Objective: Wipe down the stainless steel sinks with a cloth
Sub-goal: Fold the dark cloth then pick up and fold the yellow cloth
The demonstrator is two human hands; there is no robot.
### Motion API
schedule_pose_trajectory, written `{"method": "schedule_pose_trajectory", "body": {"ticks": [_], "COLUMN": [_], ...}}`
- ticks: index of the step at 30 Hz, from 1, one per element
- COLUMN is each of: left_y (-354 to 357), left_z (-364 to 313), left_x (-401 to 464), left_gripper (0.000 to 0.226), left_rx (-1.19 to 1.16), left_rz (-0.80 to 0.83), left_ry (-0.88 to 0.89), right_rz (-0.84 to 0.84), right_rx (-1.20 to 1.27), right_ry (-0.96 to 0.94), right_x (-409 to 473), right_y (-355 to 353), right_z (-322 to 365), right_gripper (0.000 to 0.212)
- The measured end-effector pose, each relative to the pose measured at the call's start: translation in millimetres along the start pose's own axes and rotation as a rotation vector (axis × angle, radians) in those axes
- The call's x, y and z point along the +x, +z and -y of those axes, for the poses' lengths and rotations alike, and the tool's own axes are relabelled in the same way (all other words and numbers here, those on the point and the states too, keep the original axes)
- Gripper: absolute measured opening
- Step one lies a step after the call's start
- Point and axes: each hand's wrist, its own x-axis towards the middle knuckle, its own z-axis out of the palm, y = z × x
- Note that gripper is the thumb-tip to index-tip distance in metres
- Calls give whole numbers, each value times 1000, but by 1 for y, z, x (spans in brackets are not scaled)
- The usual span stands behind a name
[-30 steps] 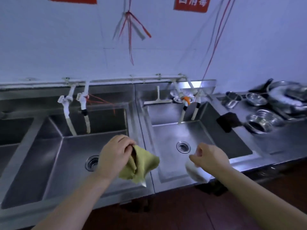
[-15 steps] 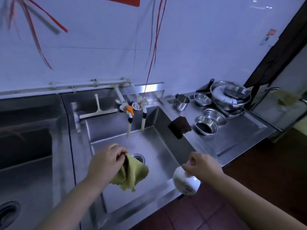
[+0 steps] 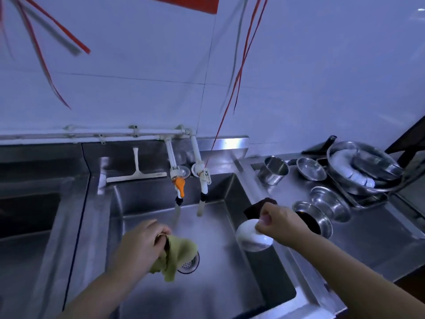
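Both hands have advanced over the right sink (image 3: 142, 217). Left hand (image 3: 140, 247) fingers are curled round the bunched cloth (image 3: 181, 252), which hangs lengthwise downward above the drain (image 3: 189, 263). Right hand (image 3: 281, 224) pinches a white bowl (image 3: 249, 238) by the sink's right wall. Step, as judged: pre-wipe. Next: set the bowl aside, press cloth to steel.

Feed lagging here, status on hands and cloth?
Left hand grips yellow cloth over sink drain. Right hand holds white bowl. Nothing blocking.
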Motion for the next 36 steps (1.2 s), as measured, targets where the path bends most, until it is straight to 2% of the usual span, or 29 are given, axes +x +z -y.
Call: {"method": "schedule_pose_trajectory", "body": {"ticks": [5,11,14,18,21,25,29,33,36], "left_y": [12,39,59,78,86,89,92,95,94], "left_z": [-7,-27,-42,-53,-56,-64,-68,-70,-74], "left_x": [22,42,51,55,57,61,65,68,65], "left_gripper": [16,14,22,29,30,16,21,31,17], "left_rx": [103,132,142,171,203,228,245,235,231], "left_rz": [-64,-179,-229,-220,-210,-212,-223,-229,-243], "left_ry": [-91,-199,-237,-295,-343,-377,-381,-391,-413], "right_rz": [43,35,23,-2,-18,2,-29,-32,-59], "right_rx": [60,55,43,53,67,144,140,83,10], "right_ry": [-104,-252,-300,-352,-356,-347,-375,-359,-358], "right_x": [93,213,266,322,349,371,384,390,386], "right_y": [-13,-11,-5,0,0,-2,-1,1,2], "right_z": [-15,-25,-25,-19,-12,-5,-2,-5,-9], "right_gripper": [19,12,28,28,25,14,13,16,33]}}
